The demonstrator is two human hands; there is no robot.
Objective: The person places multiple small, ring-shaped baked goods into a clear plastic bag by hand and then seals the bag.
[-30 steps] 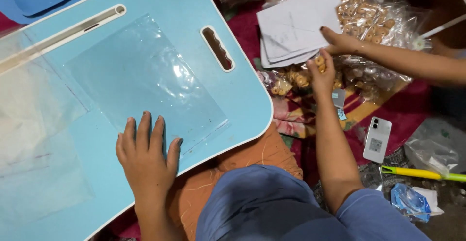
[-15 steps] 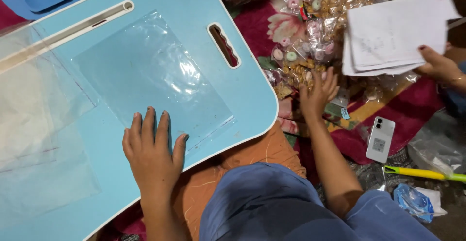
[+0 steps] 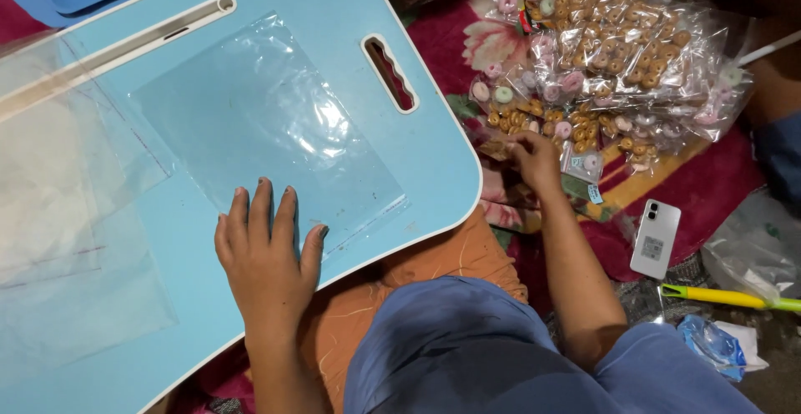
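I had my left hand (image 3: 267, 255) flat on the light blue lap table (image 3: 434, 130), near its front edge, fingers spread and straight, gripping nothing. The fingertips pressed the near edge of a clear plastic bag (image 3: 267, 122) that lay flat across the middle of the tabletop, short of the slot handle (image 3: 390, 73) by the right edge. More clear bags (image 3: 67, 197) lay stacked toward the left edge, overlapping one another, and a long white groove (image 3: 117, 42) ran slantwise along the far side.

My right hand (image 3: 534, 157) was off the table, past its right edge, down on the heap of packed candy bags (image 3: 617, 55) spread over the red patterned cloth (image 3: 717, 189). Its fingers curled into the packets at the heap's near edge; I could not tell whether they had closed on one. A white phone (image 3: 655, 237) lay on the cloth nearer me, well apart from that hand, with a yellow-green handled tool (image 3: 726, 297) beside it.
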